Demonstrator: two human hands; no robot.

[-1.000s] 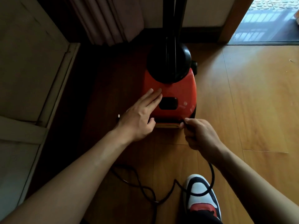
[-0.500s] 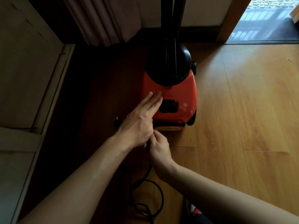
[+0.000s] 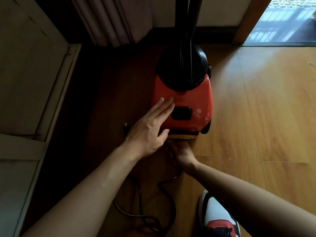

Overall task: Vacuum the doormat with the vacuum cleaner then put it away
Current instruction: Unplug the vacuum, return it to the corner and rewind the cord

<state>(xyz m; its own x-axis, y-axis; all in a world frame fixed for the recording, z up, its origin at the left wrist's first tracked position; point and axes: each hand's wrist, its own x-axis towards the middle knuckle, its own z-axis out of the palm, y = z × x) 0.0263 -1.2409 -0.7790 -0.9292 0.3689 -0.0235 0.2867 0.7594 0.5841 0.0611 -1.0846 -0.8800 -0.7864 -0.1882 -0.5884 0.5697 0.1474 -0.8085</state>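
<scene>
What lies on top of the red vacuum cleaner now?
The left hand rests flat on the vacuum cleaner, beside its black rectangle. The fingers of the right hand, at the rear edge, are hidden beneath it.

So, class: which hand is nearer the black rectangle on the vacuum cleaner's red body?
Left. The left hand lies on the vacuum cleaner, fingertips beside the black rectangle; the right hand is lower, at its near edge.

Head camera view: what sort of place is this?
Most likely a room in a home, beside a doorway with daylight beyond it: a wood plank floor, a curtain hanging against the wall, and a red household vacuum cleaner standing on the floor.
</scene>
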